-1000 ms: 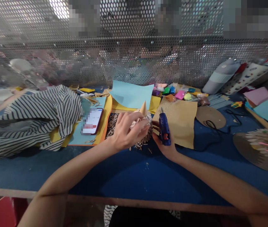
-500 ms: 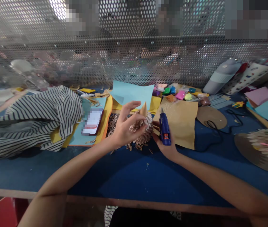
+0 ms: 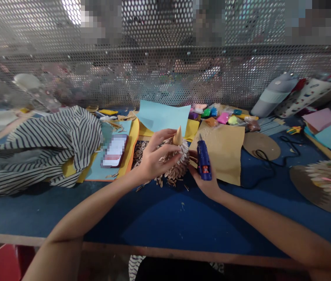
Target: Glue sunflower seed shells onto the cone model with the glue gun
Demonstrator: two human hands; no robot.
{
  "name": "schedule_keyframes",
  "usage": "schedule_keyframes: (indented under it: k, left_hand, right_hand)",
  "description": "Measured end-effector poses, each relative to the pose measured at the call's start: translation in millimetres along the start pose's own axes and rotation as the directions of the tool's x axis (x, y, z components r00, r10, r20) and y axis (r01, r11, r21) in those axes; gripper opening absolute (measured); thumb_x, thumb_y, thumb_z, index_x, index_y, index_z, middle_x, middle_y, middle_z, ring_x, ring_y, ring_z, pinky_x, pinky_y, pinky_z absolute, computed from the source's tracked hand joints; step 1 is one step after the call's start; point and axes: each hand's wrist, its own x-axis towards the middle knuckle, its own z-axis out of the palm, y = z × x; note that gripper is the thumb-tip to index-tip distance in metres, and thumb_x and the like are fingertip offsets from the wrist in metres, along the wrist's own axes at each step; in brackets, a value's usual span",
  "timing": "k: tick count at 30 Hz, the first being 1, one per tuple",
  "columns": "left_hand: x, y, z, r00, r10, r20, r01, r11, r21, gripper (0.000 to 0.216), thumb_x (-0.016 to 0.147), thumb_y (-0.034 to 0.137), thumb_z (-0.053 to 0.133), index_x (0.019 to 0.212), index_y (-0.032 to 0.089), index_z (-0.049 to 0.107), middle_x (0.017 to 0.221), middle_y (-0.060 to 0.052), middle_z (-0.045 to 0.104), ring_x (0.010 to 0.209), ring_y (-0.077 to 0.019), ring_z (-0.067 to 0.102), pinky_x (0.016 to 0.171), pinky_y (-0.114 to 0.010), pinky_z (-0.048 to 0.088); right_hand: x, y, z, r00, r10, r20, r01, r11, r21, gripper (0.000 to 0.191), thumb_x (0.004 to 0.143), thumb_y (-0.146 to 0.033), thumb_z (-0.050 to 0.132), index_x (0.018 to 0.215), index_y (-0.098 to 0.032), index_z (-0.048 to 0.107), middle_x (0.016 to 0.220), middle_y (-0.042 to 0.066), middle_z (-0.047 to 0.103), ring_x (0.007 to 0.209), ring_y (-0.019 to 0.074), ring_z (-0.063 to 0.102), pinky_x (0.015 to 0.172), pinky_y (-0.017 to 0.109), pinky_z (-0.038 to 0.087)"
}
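Note:
A small cone-shaped craft piece point(image 3: 178, 159), covered in pale seed-like scales with a bare tan tip, stands at the middle of the blue table point(image 3: 165, 218). My left hand point(image 3: 153, 158) is curled round its left side, fingers pressed on the scales. My right hand point(image 3: 204, 179) grips a blue glue gun point(image 3: 203, 162) just right of the piece, nozzle pointing away from me. Loose seeds point(image 3: 138, 153) lie behind the piece.
A striped cloth point(image 3: 42, 144) lies at left beside a phone point(image 3: 114, 150) on yellow and blue paper. Brown paper point(image 3: 223, 150), coloured clay packets point(image 3: 220, 115), a cable point(image 3: 266, 158) and a second scale-covered piece point(image 3: 329, 179) sit right. A perforated metal screen point(image 3: 165, 74) closes the back.
My left hand lifted its fingers off the craft piece, then closed back round its upper left side. The right hand and glue gun stayed put.

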Motion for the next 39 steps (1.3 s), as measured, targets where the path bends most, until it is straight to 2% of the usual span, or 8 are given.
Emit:
schedule_keyframes:
  k: [12,18,30,39]
  left_hand:
    - [-0.8,-2.4,0.5,1.000,0.019,-0.009,-0.019,1.000,0.000,0.020,0.085,0.011,0.066,0.100,0.023,0.060,0.125,-0.006,0.048,0.119,-0.0210,0.056,0.094,-0.044,0.060]
    - [-0.6,-3.2,-0.7,1.000,0.018,0.006,-0.018,1.000,0.010,0.017,0.086,0.012,0.065,0.097,0.024,0.059,0.125,-0.006,0.046,0.119,-0.0208,0.056,0.094,-0.045,0.061]
    - [-0.4,-6.0,4.0,0.996,0.057,-0.069,-0.061,0.996,-0.066,0.018,0.084,0.009,0.068,0.095,0.022,0.063,0.123,-0.005,0.048,0.117,-0.0201,0.056,0.093,-0.043,0.061]
    - [-0.5,-5.7,3.7,0.997,0.046,-0.061,-0.049,0.998,-0.050,0.017,0.086,0.012,0.066,0.097,0.024,0.062,0.123,-0.004,0.048,0.116,-0.0195,0.056,0.092,-0.044,0.062]
  right_hand:
    - [0.0,-0.7,-0.9,1.000,-0.004,0.001,0.004,1.000,-0.023,0.037,0.088,-0.034,0.063,0.123,-0.029,0.055,0.122,0.008,0.065,0.112,0.0254,0.064,0.101,0.051,0.051]
    - [0.7,0.1,-1.1,1.000,-0.013,0.010,0.013,1.000,-0.012,0.035,0.088,-0.030,0.062,0.123,-0.029,0.056,0.123,0.008,0.064,0.111,0.0247,0.065,0.101,0.048,0.052]
    - [-0.7,3.0,-1.6,1.000,-0.002,0.010,0.002,1.000,0.007,0.034,0.088,-0.030,0.064,0.121,-0.027,0.057,0.123,0.008,0.065,0.112,0.0246,0.064,0.102,0.046,0.051]
    - [0.2,1.7,-1.1,1.000,0.001,0.012,-0.001,1.000,-0.001,0.031,0.089,-0.030,0.062,0.119,-0.026,0.056,0.121,0.009,0.065,0.113,0.0243,0.064,0.103,0.046,0.051]
